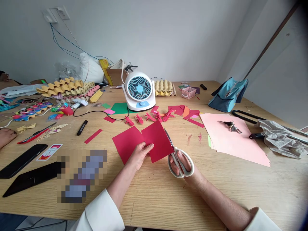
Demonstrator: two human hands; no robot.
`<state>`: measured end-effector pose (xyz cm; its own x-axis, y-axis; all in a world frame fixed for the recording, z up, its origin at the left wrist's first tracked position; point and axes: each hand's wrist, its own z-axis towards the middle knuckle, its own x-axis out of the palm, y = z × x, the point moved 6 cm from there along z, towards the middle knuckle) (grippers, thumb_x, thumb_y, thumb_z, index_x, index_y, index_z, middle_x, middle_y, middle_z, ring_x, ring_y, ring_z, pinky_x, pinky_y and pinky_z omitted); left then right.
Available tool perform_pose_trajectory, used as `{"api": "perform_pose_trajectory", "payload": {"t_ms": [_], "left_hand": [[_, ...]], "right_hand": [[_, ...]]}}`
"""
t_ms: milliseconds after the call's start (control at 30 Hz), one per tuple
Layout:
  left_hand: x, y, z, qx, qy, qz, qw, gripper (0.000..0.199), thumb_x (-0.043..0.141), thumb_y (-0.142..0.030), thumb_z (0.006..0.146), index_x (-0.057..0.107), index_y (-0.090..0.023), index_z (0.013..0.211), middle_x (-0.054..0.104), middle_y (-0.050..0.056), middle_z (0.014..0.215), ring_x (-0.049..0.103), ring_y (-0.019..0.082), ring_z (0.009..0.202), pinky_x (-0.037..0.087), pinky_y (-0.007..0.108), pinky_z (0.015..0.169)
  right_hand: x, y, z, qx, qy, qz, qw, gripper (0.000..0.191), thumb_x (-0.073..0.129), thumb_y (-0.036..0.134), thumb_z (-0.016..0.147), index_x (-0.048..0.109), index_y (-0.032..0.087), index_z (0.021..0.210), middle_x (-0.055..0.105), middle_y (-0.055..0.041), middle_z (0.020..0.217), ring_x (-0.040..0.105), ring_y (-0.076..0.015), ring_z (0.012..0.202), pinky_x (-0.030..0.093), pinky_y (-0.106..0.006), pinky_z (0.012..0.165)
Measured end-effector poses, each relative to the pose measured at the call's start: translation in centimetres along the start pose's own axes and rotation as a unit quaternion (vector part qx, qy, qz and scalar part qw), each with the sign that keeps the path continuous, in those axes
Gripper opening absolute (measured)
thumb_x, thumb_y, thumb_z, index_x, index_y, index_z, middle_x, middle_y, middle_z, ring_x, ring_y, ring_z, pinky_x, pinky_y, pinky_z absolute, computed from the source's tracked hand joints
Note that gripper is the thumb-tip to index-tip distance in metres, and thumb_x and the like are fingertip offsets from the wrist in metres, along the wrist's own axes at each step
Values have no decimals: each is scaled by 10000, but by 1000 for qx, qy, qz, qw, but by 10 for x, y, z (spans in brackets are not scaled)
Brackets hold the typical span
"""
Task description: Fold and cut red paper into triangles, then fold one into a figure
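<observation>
My left hand (140, 155) pinches red paper (157, 141) between thumb and fingers, above the near part of the table. The paper shows as two squarish panels side by side, parted by a notch at the top; I cannot tell whether they are joined under my hand. White-handled scissors (184, 163) are in my right hand (179, 160), with fingers through the loops. Their blades lie along the right edge of the right-hand panel, partly hidden by it. Beyond the paper, several small folded red paper shapes (150, 117) stand in a row.
A white fan (139, 89) stands behind the red shapes, its cable running left. Red scraps (194, 122) lie right of centre. Pink sheets (231, 141) bear keys (232, 126). Phones, a black marker (82, 127) and another person's hand (7, 136) are at left.
</observation>
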<state>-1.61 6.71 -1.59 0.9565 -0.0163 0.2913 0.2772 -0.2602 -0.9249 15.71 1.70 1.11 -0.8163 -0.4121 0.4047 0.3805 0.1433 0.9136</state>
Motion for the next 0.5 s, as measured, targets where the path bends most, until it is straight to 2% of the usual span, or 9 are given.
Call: {"api": "perform_pose_trajectory", "payload": {"t_ms": [267,500], "left_hand": [[-4,2,2,0,-1,11,1000,371,822,-408,669,651,-150,874,696,45,876,636,127,751,492,219,618],[-4,2,2,3,9,3,1000,380,816,-413,675,663,-158,913,710,52,904,652,144,789,512,241,658]], "right_hand": [[-2,0,0,14,-10,-19,1000,436,429,572,945,577,186,810,434,37,485,336,-86,439,240,-260,475],[-6,-9,4,19,4,-8,1000,451,468,619,906,579,196,795,446,34,455,331,-93,407,217,-260,436]]}}
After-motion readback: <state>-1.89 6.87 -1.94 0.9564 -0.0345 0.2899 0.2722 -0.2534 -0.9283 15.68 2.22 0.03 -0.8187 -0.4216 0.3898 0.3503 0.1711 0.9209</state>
